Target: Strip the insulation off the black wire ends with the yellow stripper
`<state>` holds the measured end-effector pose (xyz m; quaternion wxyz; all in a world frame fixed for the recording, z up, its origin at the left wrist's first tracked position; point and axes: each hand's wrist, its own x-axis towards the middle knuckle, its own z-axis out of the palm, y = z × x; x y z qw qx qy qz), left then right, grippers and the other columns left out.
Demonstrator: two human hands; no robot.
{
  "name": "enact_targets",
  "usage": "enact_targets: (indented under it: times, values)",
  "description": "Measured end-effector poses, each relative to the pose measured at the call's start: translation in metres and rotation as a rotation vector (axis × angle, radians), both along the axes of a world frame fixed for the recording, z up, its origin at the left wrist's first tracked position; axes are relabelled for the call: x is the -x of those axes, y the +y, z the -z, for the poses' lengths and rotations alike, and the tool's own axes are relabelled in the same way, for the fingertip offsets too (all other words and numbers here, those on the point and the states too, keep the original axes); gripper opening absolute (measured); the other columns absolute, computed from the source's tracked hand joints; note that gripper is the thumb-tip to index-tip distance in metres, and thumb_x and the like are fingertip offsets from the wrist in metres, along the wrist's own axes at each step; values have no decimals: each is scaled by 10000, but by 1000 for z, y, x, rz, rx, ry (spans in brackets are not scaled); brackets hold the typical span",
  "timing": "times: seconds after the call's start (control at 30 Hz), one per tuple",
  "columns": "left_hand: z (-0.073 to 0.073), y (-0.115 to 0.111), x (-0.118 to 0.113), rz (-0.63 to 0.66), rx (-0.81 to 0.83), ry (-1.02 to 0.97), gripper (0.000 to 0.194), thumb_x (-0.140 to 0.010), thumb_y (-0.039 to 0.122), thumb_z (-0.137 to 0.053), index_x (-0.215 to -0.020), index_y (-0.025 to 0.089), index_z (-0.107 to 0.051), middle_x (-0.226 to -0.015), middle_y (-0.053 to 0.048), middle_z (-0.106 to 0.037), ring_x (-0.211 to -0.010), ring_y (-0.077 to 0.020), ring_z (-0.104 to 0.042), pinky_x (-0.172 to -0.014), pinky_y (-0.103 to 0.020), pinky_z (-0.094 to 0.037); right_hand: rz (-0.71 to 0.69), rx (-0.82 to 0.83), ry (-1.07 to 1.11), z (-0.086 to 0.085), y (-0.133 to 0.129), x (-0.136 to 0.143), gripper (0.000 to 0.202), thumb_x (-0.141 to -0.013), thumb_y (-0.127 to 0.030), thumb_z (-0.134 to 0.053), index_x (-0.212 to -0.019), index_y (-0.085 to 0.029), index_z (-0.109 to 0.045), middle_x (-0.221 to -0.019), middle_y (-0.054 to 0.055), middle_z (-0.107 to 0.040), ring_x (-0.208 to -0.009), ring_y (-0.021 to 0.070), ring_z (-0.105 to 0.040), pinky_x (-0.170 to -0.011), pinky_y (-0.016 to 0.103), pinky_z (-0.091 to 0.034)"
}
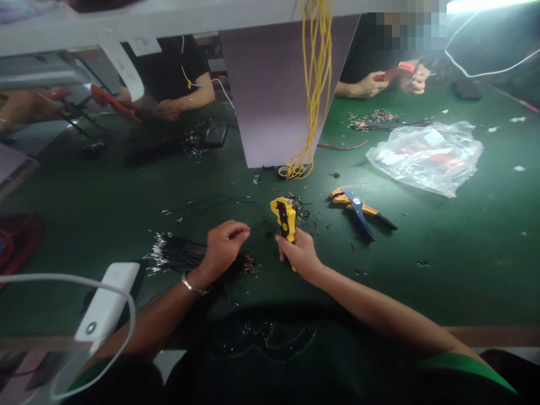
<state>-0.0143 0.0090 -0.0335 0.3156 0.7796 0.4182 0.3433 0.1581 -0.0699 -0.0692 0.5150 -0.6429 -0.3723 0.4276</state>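
My right hand [301, 253] is wrapped round the handles of a yellow wire stripper [286, 219], its head raised and turned toward the left. Just left of it, my left hand [225, 247] is closed in a pinch on a thin black wire, which barely shows against the dark table. Under and beside that hand lies a thick bundle of black wires [181, 251], with silvery ends at the left and coppery ends at the right. A small heap of dark wire scraps [300, 209] is behind the stripper.
Right of my hands lies a blue-and-orange wire stripper [356, 207]. Farther back are a clear plastic bag [426, 157], hanging yellow wires [316, 73] and a panel [270, 101]. A white power bank [109, 301] with a cable sits at left. Two co-workers' hands [371, 84] work across the table.
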Motion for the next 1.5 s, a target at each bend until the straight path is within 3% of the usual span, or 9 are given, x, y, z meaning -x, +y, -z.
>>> enact_targets:
  times: [0.13,0.2,0.33,0.43,0.53,1.17,1.5]
  values:
    - [-2,5,3,-64,25,-32,59,-739,192,-650,-705,167,-692,-694,-13,-680,-643,-128,-604,-621,-233,-470,-72,3,110,-4,-3,-11,124,-685,-281,-571,-732,-179,-520,-512,-38,-552,-411,139,-552,-428,251,-428]
    - [-5,8,6,-91,64,-62,48,-728,189,-656,-708,167,-694,-688,-9,-680,-635,-125,-601,-614,-230,-473,-112,14,288,-7,-7,-20,149,-668,-254,-596,-775,-159,-554,-574,-11,-598,-476,156,-595,-485,274,-461]
    - [-11,12,12,-135,122,-110,40,-703,190,-669,-709,163,-700,-662,-1,-670,-604,-116,-581,-573,-219,-461,-280,-40,398,-16,-13,-32,186,-653,-196,-623,-829,-137,-610,-679,29,-652,-611,192,-643,-617,330,-493]
    - [-15,13,14,-145,169,-122,48,-695,190,-673,-712,159,-705,-649,3,-665,-578,-106,-563,-551,-212,-445,-461,-21,447,-20,-17,-32,203,-662,-182,-639,-856,-127,-630,-718,44,-665,-643,196,-642,-650,343,-487]
    - [-16,12,16,-128,241,-135,52,-697,193,-669,-710,157,-704,-614,14,-645,-540,-94,-534,-520,-205,-421,-550,10,506,-19,-19,-28,228,-664,-186,-656,-881,-122,-635,-740,53,-673,-654,199,-644,-658,350,-488]
    - [-9,9,17,-33,356,-183,65,-699,214,-664,-701,157,-697,-577,12,-604,-497,-75,-465,-472,-196,-372,-690,-4,625,-5,-21,-28,299,-698,-231,-692,-973,-123,-647,-775,71,-690,-681,221,-653,-690,385,-499]
    - [-13,6,15,-20,425,-231,47,-683,195,-672,-684,150,-687,-542,26,-572,-477,-60,-440,-454,-185,-351,-634,13,579,-18,-22,-23,221,-695,-239,-689,-886,-134,-646,-750,55,-666,-673,208,-636,-684,366,-496]
